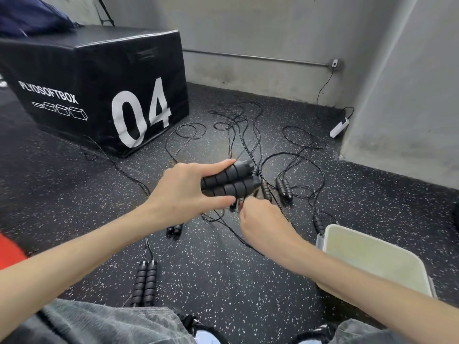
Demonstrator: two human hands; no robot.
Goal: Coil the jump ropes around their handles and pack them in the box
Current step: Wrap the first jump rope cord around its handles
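Left hand (183, 192) grips paired handles (229, 181) mid-air above floor; right hand (260, 224) pinches rope (244, 202) just beneath. Best: keep handles parallel, wind taut even turns, avoid snagging loose ropes (238, 125). Box (372, 259) near right, nothing visibly packed.

Gym, speckled rubber floor (248, 281), plyo box (99, 78)
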